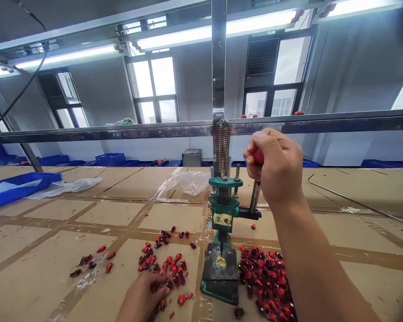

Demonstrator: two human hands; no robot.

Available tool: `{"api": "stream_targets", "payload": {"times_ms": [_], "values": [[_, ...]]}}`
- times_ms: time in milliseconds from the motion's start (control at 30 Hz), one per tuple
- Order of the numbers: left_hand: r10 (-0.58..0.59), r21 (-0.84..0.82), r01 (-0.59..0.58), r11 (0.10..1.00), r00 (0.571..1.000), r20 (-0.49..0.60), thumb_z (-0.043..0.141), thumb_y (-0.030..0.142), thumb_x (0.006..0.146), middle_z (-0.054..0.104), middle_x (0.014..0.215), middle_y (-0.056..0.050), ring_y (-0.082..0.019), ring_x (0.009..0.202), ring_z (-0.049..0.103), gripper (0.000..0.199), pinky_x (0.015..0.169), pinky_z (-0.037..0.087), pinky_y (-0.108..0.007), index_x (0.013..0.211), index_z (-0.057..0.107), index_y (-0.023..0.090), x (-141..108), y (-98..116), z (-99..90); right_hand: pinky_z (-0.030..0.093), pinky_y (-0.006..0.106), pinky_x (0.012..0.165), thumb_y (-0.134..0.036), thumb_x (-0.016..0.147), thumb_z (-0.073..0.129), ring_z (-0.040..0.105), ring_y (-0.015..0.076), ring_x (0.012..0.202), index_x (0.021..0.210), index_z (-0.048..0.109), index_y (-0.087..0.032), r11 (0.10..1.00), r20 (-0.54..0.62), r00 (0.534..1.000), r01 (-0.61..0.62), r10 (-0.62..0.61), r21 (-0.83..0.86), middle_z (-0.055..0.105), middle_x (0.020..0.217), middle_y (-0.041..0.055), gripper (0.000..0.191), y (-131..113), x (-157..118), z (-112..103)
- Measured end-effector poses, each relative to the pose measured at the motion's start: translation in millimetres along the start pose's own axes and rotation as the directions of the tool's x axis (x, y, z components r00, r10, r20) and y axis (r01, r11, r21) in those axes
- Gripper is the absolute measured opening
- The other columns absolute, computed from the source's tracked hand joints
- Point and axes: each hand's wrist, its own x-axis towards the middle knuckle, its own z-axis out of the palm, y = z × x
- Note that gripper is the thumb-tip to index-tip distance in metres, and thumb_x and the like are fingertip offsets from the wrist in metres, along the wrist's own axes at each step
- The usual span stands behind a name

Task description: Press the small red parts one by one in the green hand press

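Bright overall, cool white light. Overhead tube lights (258, 24) blown out to white, faint haze around them. Windows (143, 79) behind also overexposed, detail outside pale; wall (195, 85) between them greyer, dimmer. Glare streaks on upright steel post (219, 67); small glints on red-and-black pieces (265, 277). Shadows on cardboard tabletop (174, 219) soft. Green press (223, 208) fairly sharp, label (222, 219) legible. Wide-angle distortion: side windows lean. Upper right corner dark, blue-fringed.
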Motion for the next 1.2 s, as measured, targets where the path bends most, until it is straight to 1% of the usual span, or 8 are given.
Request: {"api": "stream_targets", "payload": {"times_ms": [100, 233, 433, 567, 767, 967, 1100, 1200], "values": [[0.086, 0.062, -0.083, 0.995, 0.996, -0.032, 0.064, 0.032, 0.079, 0.075, 0.107, -0.003, -0.025, 0.103, 0.066, 0.030, 0.091, 0.044, -0.030, 0.105, 0.078, 0.028, 1.6, 3.0, 7.0, 0.025, 0.020, 0.035, -0.027, 0.089, 0.057, 0.036, 0.0052, 0.041, 0.064, 0.054, -0.017, 1.000, -0.001, 1.000, 0.015, -0.015, 0.017, 0.047, 0.054, -0.0016, 0.027, 1.3, 0.8, 0.8], [0.150, 0.021, -0.149, 0.989, 0.987, -0.065, 0.060, 0.030, 0.081, 0.076, 0.102, -0.002, -0.024, 0.099, 0.067, 0.024, 0.088, 0.046, -0.029, 0.097, 0.078, 0.028, -1.7, 16.3, 14.5, 0.023, 0.020, 0.035, -0.027, 0.089, 0.057, 0.035, 0.0049, 0.040, 0.065, 0.054, -0.017, 0.999, 0.002, 1.000, 0.003, -0.003, 0.037, 0.047, 0.054, -0.0019, 0.026, 2.9, 0.9, -1.2], [0.085, -0.198, -0.115, 0.973, 0.985, -0.151, 0.039, 0.056, 0.094, 0.075, 0.091, -0.003, -0.023, 0.085, 0.068, 0.045, 0.082, 0.051, -0.030, 0.098, 0.072, 0.026, -0.9, 18.2, 13.8, 0.025, 0.019, 0.036, -0.030, 0.091, 0.057, 0.037, 0.0044, 0.041, 0.069, 0.053, -0.018, 0.997, 0.052, 0.999, 0.003, -0.007, 0.077, 0.048, 0.055, -0.0030, 0.026, 4.5, 1.5, -3.4], [0.141, 0.039, -0.137, 0.990, 0.974, -0.175, 0.052, 0.054, 0.086, 0.074, 0.112, -0.004, -0.028, 0.108, 0.065, 0.038, 0.096, 0.047, -0.037, 0.103, 0.075, 0.030, -1.5, 18.2, 11.2, 0.026, 0.020, 0.037, -0.029, 0.092, 0.056, 0.037, 0.0043, 0.041, 0.069, 0.053, -0.017, 0.997, 0.040, 0.999, 0.012, -0.015, 0.071, 0.048, 0.055, -0.0029, 0.026, 3.1, 1.0, -2.2], [0.002, 0.313, 0.035, 0.949, 0.993, -0.116, 0.056, 0.046, 0.087, 0.069, 0.127, -0.007, -0.032, 0.124, 0.057, 0.035, 0.098, 0.042, -0.046, 0.114, 0.074, 0.033, -7.8, 15.6, 12.2, 0.024, 0.020, 0.035, -0.027, 0.091, 0.056, 0.036, 0.0049, 0.040, 0.068, 0.052, -0.018, 0.997, 0.033, 0.999, -0.011, 0.009, 0.072, 0.047, 0.055, -0.0028, 0.025, 1.9, -0.1, -1.6], [0.062, 0.314, -0.038, 0.949, 0.996, -0.069, 0.053, 0.030, 0.090, 0.070, 0.125, -0.007, -0.027, 0.119, 0.060, 0.041, 0.101, 0.038, -0.045, 0.129, 0.066, 0.032, -4.7, 17.6, 11.7, 0.026, 0.020, 0.037, -0.026, 0.091, 0.056, 0.038, 0.0055, 0.043, 0.068, 0.054, -0.018, 0.998, 0.032, 0.999, 0.009, -0.011, 0.062, 0.048, 0.057, -0.0018, 0.024, 3.6, -0.3, -1.7], [0.105, 0.264, -0.099, 0.959, 0.994, -0.009, 0.047, 0.027, 0.090, 0.070, 0.122, -0.008, -0.026, 0.117, 0.061, 0.043, 0.102, 0.039, -0.043, 0.127, 0.068, 0.031, -0.9, 18.7, 9.1, 0.025, 0.021, 0.036, -0.028, 0.091, 0.056, 0.037, 0.0058, 0.043, 0.069, 0.054, -0.018, 0.998, 0.037, 0.999, 0.008, -0.010, 0.055, 0.048, 0.057, -0.0015, 0.025, 3.0, -0.9, -2.4], [0.151, 0.199, -0.132, 0.971, 0.985, -0.084, 0.040, 0.036, 0.092, 0.072, 0.111, -0.010, -0.027, 0.105, 0.065, 0.045, 0.094, 0.044, -0.042, 0.124, 0.071, 0.030, 2.6, 11.9, 5.6, 0.024, 0.022, 0.036, -0.031, 0.090, 0.058, 0.036, 0.0061, 0.043, 0.069, 0.054, -0.018, 0.998, 0.032, 0.999, -0.012, 0.010, 0.055, 0.048, 0.058, -0.0015, 0.025, 2.4, -1.3, -2.7]]}}
